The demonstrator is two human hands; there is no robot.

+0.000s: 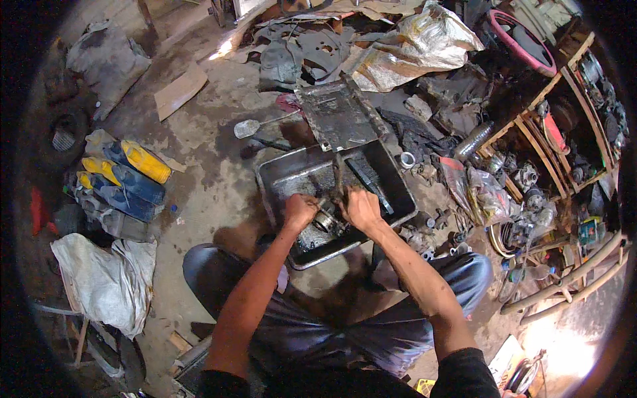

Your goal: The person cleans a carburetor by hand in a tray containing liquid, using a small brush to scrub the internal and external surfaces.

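Both my hands are inside a black rectangular tray [275, 166] on the floor between my knees. My left hand [300, 211] is closed at the left side of a greasy metal part with a shiny round ring [324, 221]. Curled beside that part on the right is my right hand [363, 209]; its fingertips point down, and what they pinch is hidden. A dark stick-like piece [338, 174] stands up just beyond my right fingers. Dark wet liquid covers part of the tray's bottom, and a long dark bar [366, 179] lies along its right side.
A grimy metal sheet [338, 113] overlaps the tray's far edge. Left of it lies a long-handled scoop [247, 129]. Blue-and-yellow fins [136, 174] and a white sack [109, 278] lie at left. Metal parts and a wooden rack [536, 149] crowd the right.
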